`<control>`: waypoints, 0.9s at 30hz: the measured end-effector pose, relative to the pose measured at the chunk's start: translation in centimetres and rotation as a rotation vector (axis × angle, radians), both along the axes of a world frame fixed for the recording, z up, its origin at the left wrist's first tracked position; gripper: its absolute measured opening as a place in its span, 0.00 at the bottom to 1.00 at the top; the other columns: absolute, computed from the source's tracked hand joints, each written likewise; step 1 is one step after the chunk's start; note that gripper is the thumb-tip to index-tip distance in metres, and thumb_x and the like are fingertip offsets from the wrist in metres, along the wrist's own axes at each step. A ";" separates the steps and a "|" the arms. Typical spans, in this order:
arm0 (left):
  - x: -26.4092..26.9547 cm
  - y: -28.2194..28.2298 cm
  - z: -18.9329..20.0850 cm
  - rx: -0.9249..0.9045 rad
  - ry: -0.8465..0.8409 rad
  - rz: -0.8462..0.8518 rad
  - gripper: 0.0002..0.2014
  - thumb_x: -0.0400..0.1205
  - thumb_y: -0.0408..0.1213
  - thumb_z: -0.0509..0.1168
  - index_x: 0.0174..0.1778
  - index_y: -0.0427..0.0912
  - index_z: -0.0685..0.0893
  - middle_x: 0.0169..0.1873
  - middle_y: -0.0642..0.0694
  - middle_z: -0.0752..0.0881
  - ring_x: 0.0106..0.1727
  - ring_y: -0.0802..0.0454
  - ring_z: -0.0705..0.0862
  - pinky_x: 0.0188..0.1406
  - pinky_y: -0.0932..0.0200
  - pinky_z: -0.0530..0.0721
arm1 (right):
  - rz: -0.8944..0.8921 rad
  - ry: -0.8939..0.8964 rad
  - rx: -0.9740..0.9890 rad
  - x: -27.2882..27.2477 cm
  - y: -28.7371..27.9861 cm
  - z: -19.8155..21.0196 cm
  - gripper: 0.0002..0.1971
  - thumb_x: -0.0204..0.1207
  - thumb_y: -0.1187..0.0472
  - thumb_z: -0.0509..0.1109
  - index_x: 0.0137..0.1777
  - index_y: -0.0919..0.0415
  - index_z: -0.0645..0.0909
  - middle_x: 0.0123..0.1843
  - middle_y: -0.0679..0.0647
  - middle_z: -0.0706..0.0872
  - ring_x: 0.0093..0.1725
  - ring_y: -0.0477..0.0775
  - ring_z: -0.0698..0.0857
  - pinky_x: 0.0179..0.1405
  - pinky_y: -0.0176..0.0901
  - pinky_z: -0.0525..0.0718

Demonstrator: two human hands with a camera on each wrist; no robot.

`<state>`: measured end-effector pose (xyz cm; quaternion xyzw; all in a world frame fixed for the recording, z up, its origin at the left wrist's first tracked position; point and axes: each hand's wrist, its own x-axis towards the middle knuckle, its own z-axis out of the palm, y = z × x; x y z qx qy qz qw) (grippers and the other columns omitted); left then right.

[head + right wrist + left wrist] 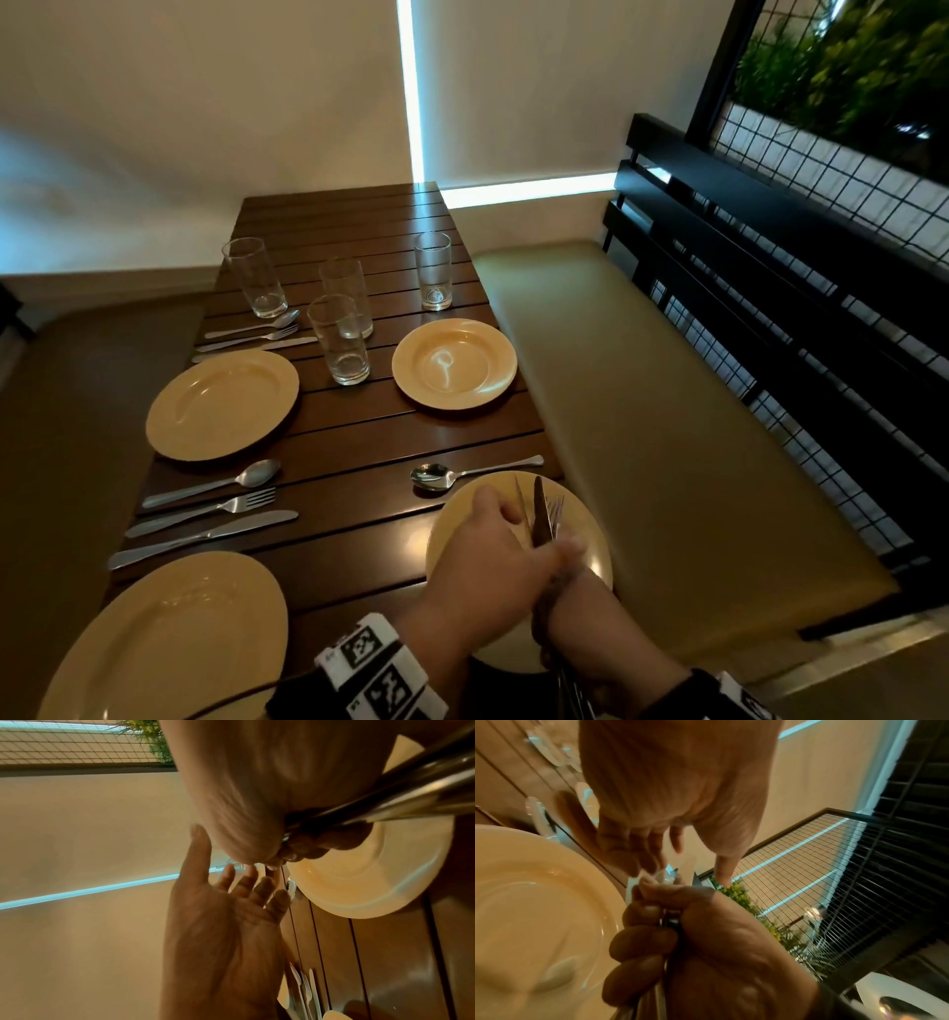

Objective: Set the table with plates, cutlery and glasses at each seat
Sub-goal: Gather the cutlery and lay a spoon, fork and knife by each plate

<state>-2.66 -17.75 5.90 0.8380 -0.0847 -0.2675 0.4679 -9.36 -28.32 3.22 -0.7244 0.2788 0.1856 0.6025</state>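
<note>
Head view: the right hand (567, 580) is clenched around a bundle of cutlery (540, 514), a knife blade and fork tines pointing up and away over the near right plate (590, 545). The left hand (482, 545) is released, fingers loose and close to the tips of the bundle; contact I cannot tell. Just beyond that plate's rim a spoon (436, 475) lies on the slatted wooden table (359, 437). Farther along sits the far right plate (454, 364) with a glass (434, 270) behind it. Across the table, two plates each have a spoon, fork and knife beside them. A padded bench (642, 411) runs along the right.
</note>
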 end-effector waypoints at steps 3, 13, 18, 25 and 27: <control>0.4 -0.6 -0.6 0.103 -0.019 -0.029 0.22 0.75 0.59 0.75 0.51 0.50 0.74 0.41 0.51 0.86 0.38 0.59 0.83 0.31 0.63 0.75 | 0.137 -0.064 -0.259 0.0 0.2 -0.7 0.07 0.83 0.69 0.62 0.52 0.57 0.78 0.41 0.49 0.80 0.37 0.47 0.79 0.46 0.46 0.85; 2.6 0.2 -2.1 -0.109 0.137 0.018 0.08 0.82 0.37 0.74 0.53 0.44 0.84 0.46 0.44 0.92 0.40 0.52 0.90 0.37 0.57 0.89 | 0.043 0.067 0.104 0.9 -0.5 1.7 0.16 0.79 0.65 0.70 0.65 0.57 0.75 0.50 0.64 0.90 0.33 0.59 0.88 0.35 0.51 0.90; 3.1 1.6 -2.6 -0.437 0.321 -0.037 0.05 0.85 0.30 0.69 0.54 0.35 0.87 0.39 0.38 0.88 0.29 0.50 0.83 0.26 0.58 0.79 | -0.046 0.012 0.442 0.1 -1.2 2.2 0.07 0.81 0.64 0.72 0.55 0.65 0.87 0.40 0.63 0.89 0.35 0.57 0.87 0.39 0.50 0.85; 3.0 1.8 -3.0 -0.556 0.337 -0.065 0.08 0.86 0.33 0.69 0.59 0.38 0.87 0.37 0.39 0.87 0.26 0.50 0.78 0.26 0.57 0.74 | -0.166 0.052 0.747 -0.3 -0.6 1.8 0.13 0.83 0.58 0.66 0.57 0.71 0.81 0.34 0.62 0.82 0.23 0.55 0.78 0.25 0.48 0.84; 3.3 2.0 -3.1 -0.543 0.372 -0.043 0.14 0.86 0.33 0.69 0.63 0.29 0.81 0.36 0.39 0.86 0.26 0.49 0.78 0.25 0.57 0.74 | -0.179 0.021 0.680 -0.4 -0.4 1.4 0.15 0.85 0.57 0.64 0.58 0.70 0.81 0.34 0.61 0.81 0.20 0.52 0.72 0.20 0.41 0.74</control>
